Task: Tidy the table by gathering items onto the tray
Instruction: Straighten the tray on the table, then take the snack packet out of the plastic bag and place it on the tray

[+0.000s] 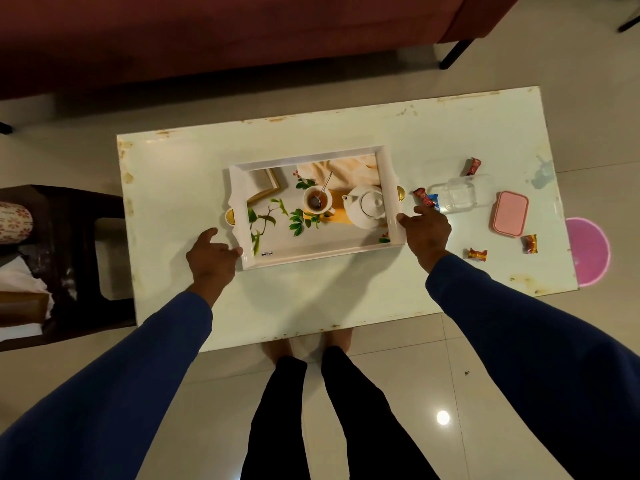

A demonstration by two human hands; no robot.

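Note:
A white tray (390,188) with a printed teapot-and-cup picture and gold handles lies in the middle of the white table (311,299); nothing real lies in it. My left hand (211,258) sits at the tray's near left corner, thumb touching the rim, fingers loosely bent. My right hand (427,232) is at the near right corner with its thumb on the rim. To the right of the tray lie a clear plastic box (462,194), its pink lid (509,213) and several wrapped candies, among them a red one (471,167) and an orange one (478,253).
A red candy (423,196) and a blue candy (433,201) lie just past my right index finger. A dark stool (69,251) with paper on it stands left of the table. A sofa (242,36) runs behind. A pink round object (590,252) sits beyond the right edge.

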